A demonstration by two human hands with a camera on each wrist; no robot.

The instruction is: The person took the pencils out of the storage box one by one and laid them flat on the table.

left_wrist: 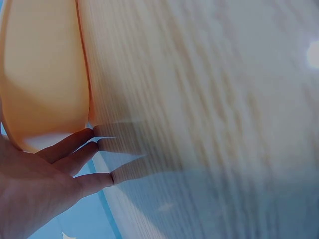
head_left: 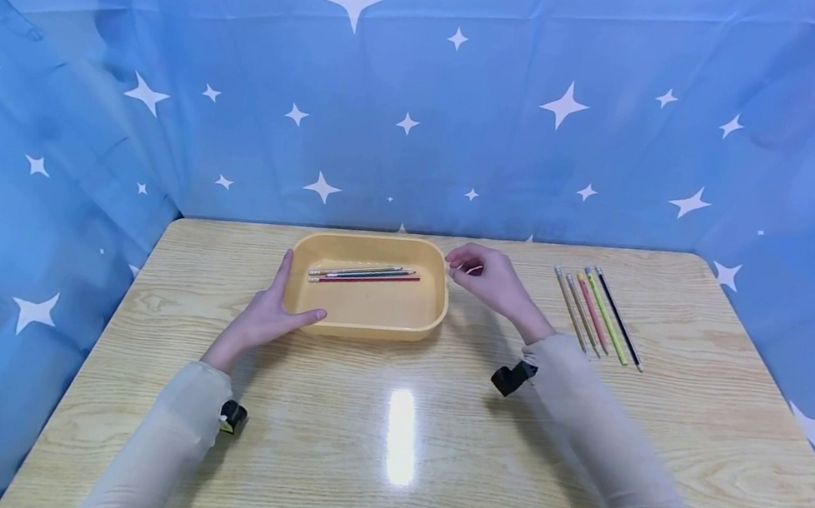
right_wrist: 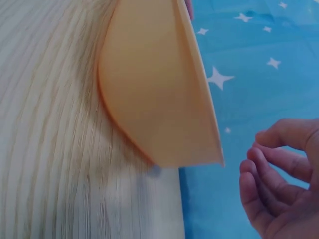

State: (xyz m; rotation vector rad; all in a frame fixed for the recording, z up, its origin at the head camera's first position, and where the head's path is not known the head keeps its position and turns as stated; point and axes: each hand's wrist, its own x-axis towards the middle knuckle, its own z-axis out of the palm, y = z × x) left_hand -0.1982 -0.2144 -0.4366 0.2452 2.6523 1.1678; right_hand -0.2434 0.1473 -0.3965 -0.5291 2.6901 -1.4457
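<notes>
Noting the tray [head_left: 374,307] as my landmark. Its long axis runs left to right, and the pencils inside it [head_left: 363,278] lie nearly along that axis, toward its far side, erasers to the left. The relation that matters: the row of loose pencils [head_left: 593,313] sits well to the right of the tray, side by side on the table [head_left: 326,437], each slanting from its far end down toward the near right, so crosswise to the tray. My right hand [head_left: 492,280] is the nearer to them, between row and tray, just beside the tray's right end and apart from its wall. Right grip: fingers loosely bent, thumb close to the index finger; I see nothing between the fingertips, though the wrist view is dim and could hide something thin. Left grip: my left hand [head_left: 268,314] is spread at the tray's left end, fingers straight along the outside, thumb reaching over the near rim, clamped on nothing.
</notes>
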